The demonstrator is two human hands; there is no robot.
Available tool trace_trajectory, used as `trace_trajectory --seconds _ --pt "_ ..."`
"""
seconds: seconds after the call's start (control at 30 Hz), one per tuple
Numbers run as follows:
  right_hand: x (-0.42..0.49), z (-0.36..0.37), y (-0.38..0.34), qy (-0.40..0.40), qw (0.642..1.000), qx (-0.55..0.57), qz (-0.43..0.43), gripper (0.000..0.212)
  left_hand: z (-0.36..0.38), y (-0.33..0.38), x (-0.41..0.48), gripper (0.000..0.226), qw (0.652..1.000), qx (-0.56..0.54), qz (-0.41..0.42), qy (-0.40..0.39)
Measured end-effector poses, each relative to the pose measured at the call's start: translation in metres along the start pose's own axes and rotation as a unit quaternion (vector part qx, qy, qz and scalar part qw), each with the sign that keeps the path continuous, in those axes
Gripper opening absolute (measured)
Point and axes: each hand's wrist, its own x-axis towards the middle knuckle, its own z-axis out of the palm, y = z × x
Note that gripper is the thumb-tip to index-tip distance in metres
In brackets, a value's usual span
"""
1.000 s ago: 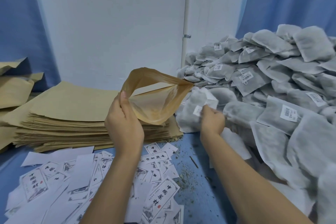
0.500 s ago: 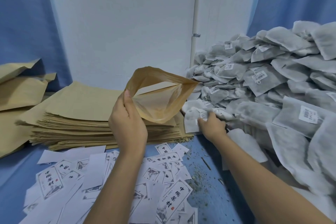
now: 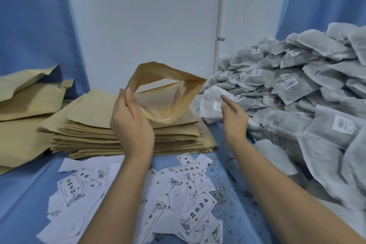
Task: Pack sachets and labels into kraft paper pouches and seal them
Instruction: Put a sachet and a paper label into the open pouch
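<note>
My left hand (image 3: 131, 125) grips a kraft paper pouch (image 3: 166, 93) by its left edge, mouth held wide open toward me, above the pouch stack. My right hand (image 3: 233, 117) holds a white-grey sachet (image 3: 211, 103) with a small barcode sticker, lifted just to the right of the pouch's mouth. The sachet is outside the pouch. A big heap of grey sachets (image 3: 309, 93) fills the right side. Printed paper labels (image 3: 188, 188) lie scattered on the blue table in front of me.
A thick stack of flat kraft pouches (image 3: 95, 128) sits behind my left hand, with more loose pouches (image 3: 25, 101) at far left. Herb crumbs (image 3: 223, 190) litter the blue table (image 3: 23, 194) between labels and sachet heap. White wall and blue curtains stand behind.
My right hand has lifted a sachet off the heap's near edge and brought it up toward the pouch mouth. My left hand keeps the pouch held open in about the same place.
</note>
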Motion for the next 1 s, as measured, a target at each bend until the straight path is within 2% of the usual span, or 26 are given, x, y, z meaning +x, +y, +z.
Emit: trace_trajectory --seconds 0.03,0.1,0.23,0.33,0.4,0.47,0.53,0.6,0.67,0.73,0.8,0.9,0.93,1.0 --pt "-0.002 0.007 -0.008 -0.012 0.997 0.074 0.033 0.025 -0.002 0.000 0.004 0.042 1.000 -0.005 -0.005 0.007" --pt "-0.006 0.016 -0.022 -0.084 0.972 0.178 0.126 0.022 -0.005 0.001 0.010 0.041 1.000 -0.013 -0.010 0.027" --pt "-0.021 0.021 -0.034 -0.289 0.892 0.210 0.278 0.025 -0.009 -0.003 0.020 0.045 0.999 -0.007 -0.021 0.039" --pt "-0.031 0.014 -0.037 -0.411 0.835 0.186 0.314 0.025 -0.012 -0.010 0.023 0.046 0.999 0.029 0.005 0.023" --pt "-0.036 0.008 -0.042 -0.467 0.802 0.191 0.320 0.020 -0.012 -0.015 0.022 0.040 0.999 0.039 0.023 0.006" --pt "-0.038 0.008 -0.047 -0.491 0.779 0.218 0.324 0.030 -0.011 -0.022 0.017 0.036 0.998 0.047 0.034 -0.017" --pt "-0.040 0.014 -0.053 -0.469 0.791 0.228 0.319 0.022 -0.010 -0.028 0.010 0.034 0.996 0.057 0.037 -0.052" --pt "-0.038 0.023 -0.059 -0.420 0.839 0.185 0.290 0.020 -0.009 -0.032 0.001 0.037 0.993 0.071 0.051 -0.079" --pt "-0.035 0.033 -0.060 -0.370 0.891 0.092 0.247 0.021 -0.008 -0.033 -0.007 0.045 0.990 0.081 0.055 -0.100" --pt "-0.035 0.043 -0.060 -0.329 0.916 0.035 0.227 0.016 -0.007 -0.030 -0.013 0.057 0.989 0.088 0.056 -0.108" --pt "-0.037 0.053 -0.062 -0.316 0.918 0.027 0.236 0.010 -0.005 -0.026 -0.018 0.058 0.988 0.099 0.059 -0.107" --pt "-0.042 0.069 -0.062 -0.359 0.895 0.047 0.262 0.030 -0.002 -0.022 -0.026 0.046 0.986 0.117 0.059 -0.098" --pt "-0.044 0.075 -0.059 -0.367 0.899 0.001 0.240 0.035 -0.002 -0.021 -0.029 0.046 0.987 0.116 0.053 -0.093" --pt "-0.046 0.085 -0.056 -0.357 0.908 -0.148 0.160 0.031 0.001 -0.017 -0.037 0.048 0.990 0.109 0.037 -0.084"
